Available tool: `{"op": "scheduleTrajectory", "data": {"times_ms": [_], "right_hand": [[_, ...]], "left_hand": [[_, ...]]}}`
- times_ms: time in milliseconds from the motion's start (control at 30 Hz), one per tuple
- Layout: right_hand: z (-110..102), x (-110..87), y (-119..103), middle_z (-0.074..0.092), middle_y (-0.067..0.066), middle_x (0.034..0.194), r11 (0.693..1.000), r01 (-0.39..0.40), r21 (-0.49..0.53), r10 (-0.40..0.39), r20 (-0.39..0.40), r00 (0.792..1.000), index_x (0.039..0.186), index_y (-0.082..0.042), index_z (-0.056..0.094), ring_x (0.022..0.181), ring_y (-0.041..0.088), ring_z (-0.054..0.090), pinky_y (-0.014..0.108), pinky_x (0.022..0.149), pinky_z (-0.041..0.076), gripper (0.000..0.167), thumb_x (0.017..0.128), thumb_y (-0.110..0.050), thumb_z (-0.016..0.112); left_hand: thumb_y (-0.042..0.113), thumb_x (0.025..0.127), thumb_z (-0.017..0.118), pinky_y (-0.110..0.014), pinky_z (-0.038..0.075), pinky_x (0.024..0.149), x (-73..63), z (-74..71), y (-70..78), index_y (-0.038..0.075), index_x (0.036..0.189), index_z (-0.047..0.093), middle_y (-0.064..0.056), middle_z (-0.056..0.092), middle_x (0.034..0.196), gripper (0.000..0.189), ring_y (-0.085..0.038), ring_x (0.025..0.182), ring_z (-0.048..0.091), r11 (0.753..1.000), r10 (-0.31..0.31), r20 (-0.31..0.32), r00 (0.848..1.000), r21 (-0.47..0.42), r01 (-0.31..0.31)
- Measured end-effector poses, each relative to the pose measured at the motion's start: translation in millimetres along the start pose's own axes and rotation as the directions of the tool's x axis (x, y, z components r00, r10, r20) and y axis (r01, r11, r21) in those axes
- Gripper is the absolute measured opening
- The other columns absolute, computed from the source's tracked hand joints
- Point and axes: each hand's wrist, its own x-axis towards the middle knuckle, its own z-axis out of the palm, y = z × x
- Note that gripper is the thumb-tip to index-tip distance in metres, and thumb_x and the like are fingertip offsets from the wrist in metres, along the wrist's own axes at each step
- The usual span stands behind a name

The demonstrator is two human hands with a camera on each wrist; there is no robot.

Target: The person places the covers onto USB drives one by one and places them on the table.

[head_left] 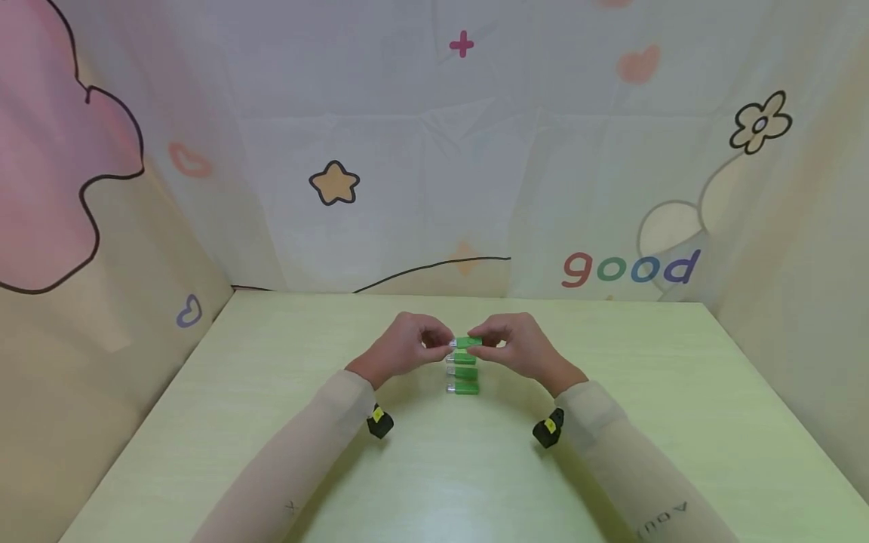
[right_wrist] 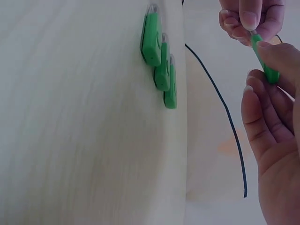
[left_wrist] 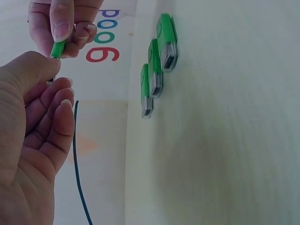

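Note:
Both hands hold one green USB flash drive (head_left: 468, 342) level above the table. My left hand (head_left: 412, 345) pinches its clear-capped end between thumb and fingers. On the green body, my right hand (head_left: 514, 343) has its thumb and fingertips closed. Three more green flash drives lie in a column just nearer to me: a far one (head_left: 463, 359), a middle one (head_left: 463, 372) and a near one (head_left: 463, 388). Their clear ends point left. In the left wrist view the held drive (left_wrist: 57, 49) is partly covered by fingers; the right wrist view shows more of its green body (right_wrist: 265, 58).
The pale table (head_left: 448, 483) runs back to a printed cloth (head_left: 407, 226) hung behind it and at both sides. A small black wrist camera (head_left: 380, 421) hangs at the left cuff, another wrist camera (head_left: 548, 428) at the right.

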Motion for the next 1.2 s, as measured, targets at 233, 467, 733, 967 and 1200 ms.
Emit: {"op": "scheduleTrajectory", "data": {"times_ms": [233,467,733,967,1200], "right_hand": [[2,8.7,12,0.079,-0.001,0.094,0.992,-0.128,-0.004,0.128,0.048,0.991,0.107,-0.013,0.08,0.078,0.009,0.07,0.025,0.073,0.058,0.024,0.085,-0.022,0.085],[9,15.0,26,0.078,0.0,0.096,0.98,-0.199,0.013,0.198,0.059,0.978,0.104,-0.013,0.081,0.079,0.011,0.069,0.026,0.075,0.058,0.022,0.084,-0.021,0.086],[11,24.1,38,0.079,0.001,0.105,0.945,-0.324,-0.034,0.326,0.133,0.936,0.109,-0.014,0.08,0.094,0.015,0.069,0.037,0.089,0.058,0.025,0.088,-0.025,0.083],[9,33.0,45,0.079,-0.002,0.101,0.919,-0.379,-0.104,0.393,0.213,0.895,0.107,-0.015,0.081,0.091,0.015,0.068,0.035,0.088,0.057,0.021,0.088,-0.025,0.082],[14,36.8,50,0.078,-0.003,0.099,0.905,-0.415,-0.095,0.425,0.222,0.877,0.105,-0.017,0.082,0.092,0.016,0.064,0.034,0.087,0.054,0.02,0.087,-0.026,0.083]], "left_hand": [[0.013,0.091,0.078,-0.025,0.059,0.077,16.6,2.1,-15.5,0.01,0.102,0.078,0.001,0.076,0.09,0.012,-0.009,0.079,0.068,0.999,-0.05,0.053,0.997,0.01,0.05],[0.014,0.092,0.076,-0.026,0.059,0.08,26.3,5.8,-30.2,0.009,0.102,0.077,0.002,0.076,0.091,0.011,-0.009,0.081,0.068,0.998,-0.051,0.084,0.995,0.047,0.047],[0.015,0.093,0.076,-0.028,0.057,0.082,34.2,10.5,-38.7,0.012,0.1,0.078,0.002,0.075,0.091,0.008,-0.012,0.083,0.066,0.991,-0.118,0.099,0.988,0.076,0.11],[0.016,0.093,0.076,-0.028,0.055,0.083,46.2,19.1,-47.0,0.014,0.1,0.078,0.005,0.073,0.09,0.007,-0.013,0.085,0.062,0.981,-0.157,0.14,0.978,0.14,0.137],[0.016,0.094,0.075,-0.029,0.053,0.085,47.2,20.5,-49.8,0.014,0.1,0.077,0.004,0.07,0.091,0.007,-0.015,0.088,0.06,0.969,-0.165,0.144,0.976,0.208,0.133]]}}
